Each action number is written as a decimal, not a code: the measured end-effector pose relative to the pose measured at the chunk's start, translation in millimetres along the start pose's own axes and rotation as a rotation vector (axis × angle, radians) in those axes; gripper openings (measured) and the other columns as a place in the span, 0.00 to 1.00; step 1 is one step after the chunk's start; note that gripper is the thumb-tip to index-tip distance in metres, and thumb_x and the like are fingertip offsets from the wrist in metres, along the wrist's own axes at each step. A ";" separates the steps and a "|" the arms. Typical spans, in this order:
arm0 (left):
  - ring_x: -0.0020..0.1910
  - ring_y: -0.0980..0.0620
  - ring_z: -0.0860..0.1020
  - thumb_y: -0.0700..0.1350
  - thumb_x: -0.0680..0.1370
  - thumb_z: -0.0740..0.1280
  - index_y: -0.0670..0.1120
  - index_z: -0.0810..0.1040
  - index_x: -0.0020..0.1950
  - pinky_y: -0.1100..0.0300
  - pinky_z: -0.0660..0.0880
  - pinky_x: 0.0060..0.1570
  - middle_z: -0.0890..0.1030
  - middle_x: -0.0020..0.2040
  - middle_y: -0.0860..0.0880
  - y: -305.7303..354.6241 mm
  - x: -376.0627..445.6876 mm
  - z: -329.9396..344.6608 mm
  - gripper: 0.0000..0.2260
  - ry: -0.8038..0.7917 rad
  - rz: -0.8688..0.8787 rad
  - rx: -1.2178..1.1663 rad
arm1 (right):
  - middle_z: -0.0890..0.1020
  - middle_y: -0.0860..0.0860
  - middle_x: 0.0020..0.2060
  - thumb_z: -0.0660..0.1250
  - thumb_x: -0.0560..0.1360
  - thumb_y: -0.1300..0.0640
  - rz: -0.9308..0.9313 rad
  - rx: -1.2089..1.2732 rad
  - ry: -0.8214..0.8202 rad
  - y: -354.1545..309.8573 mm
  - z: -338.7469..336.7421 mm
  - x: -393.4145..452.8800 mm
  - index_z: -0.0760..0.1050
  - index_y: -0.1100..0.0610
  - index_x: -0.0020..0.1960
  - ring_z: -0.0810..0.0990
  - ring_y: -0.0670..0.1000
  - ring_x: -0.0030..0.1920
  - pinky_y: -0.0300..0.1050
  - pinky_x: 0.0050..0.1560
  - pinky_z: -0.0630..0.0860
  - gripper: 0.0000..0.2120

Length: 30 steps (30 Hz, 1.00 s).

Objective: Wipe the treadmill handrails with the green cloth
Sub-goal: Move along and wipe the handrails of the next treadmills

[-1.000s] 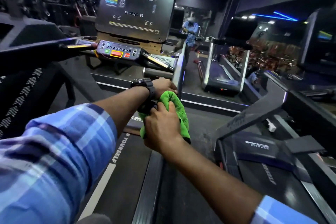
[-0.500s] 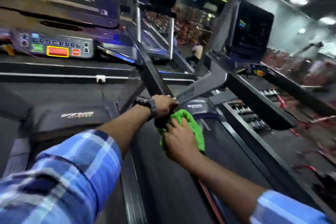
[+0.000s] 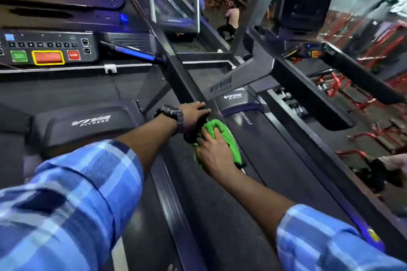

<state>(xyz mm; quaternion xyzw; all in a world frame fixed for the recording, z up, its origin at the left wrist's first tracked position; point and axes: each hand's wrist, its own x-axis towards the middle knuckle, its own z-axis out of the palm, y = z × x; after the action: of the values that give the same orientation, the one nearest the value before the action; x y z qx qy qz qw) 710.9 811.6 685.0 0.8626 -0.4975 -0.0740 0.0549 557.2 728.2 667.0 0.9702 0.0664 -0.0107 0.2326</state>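
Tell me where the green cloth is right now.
In the head view the green cloth sits mid-frame, wrapped over the handrail under the right hand, just below the left hand.

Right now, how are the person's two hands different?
The left hand has a black watch at its wrist; the right hand has none showing. The right hand grips the green cloth; the left hand grips the bare black handrail itself. The left hand sits farther up the rail, the right hand just below it. Both arms wear blue checked sleeves.
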 end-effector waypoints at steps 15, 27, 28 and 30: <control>0.75 0.46 0.58 0.35 0.71 0.61 0.50 0.59 0.76 0.52 0.62 0.72 0.59 0.77 0.48 -57.5 13.1 -15.6 0.33 -0.036 0.162 0.018 | 0.83 0.49 0.37 0.73 0.66 0.54 -0.084 -0.039 -0.129 1.6 -0.8 23.1 0.83 0.53 0.35 0.80 0.54 0.50 0.53 0.62 0.65 0.03; 0.75 0.47 0.56 0.43 0.75 0.62 0.49 0.57 0.77 0.49 0.67 0.68 0.58 0.77 0.50 -101.3 33.4 -13.4 0.31 0.013 0.302 0.036 | 0.83 0.50 0.54 0.66 0.71 0.55 0.070 -0.101 -0.308 -3.8 -15.0 83.5 0.85 0.53 0.47 0.77 0.56 0.62 0.62 0.66 0.66 0.10; 0.75 0.47 0.56 0.43 0.75 0.61 0.49 0.57 0.77 0.49 0.68 0.67 0.58 0.77 0.51 -103.6 34.2 -16.4 0.30 0.013 0.311 0.046 | 0.84 0.50 0.51 0.66 0.71 0.54 0.031 -0.107 -0.332 -8.0 -8.4 80.1 0.85 0.53 0.45 0.79 0.55 0.60 0.60 0.68 0.63 0.10; 0.76 0.46 0.54 0.41 0.74 0.60 0.53 0.58 0.77 0.48 0.68 0.67 0.55 0.78 0.51 -110.4 36.0 -21.0 0.31 0.005 0.309 0.043 | 0.85 0.49 0.42 0.59 0.70 0.54 -0.020 -0.059 -0.337 -10.8 3.1 60.1 0.85 0.54 0.38 0.80 0.53 0.53 0.56 0.69 0.60 0.16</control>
<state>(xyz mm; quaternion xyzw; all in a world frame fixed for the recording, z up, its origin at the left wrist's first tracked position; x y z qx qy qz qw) 826.4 836.0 684.4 0.7770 -0.6255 -0.0518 0.0481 615.4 743.9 656.3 0.9468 0.0364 -0.1737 0.2686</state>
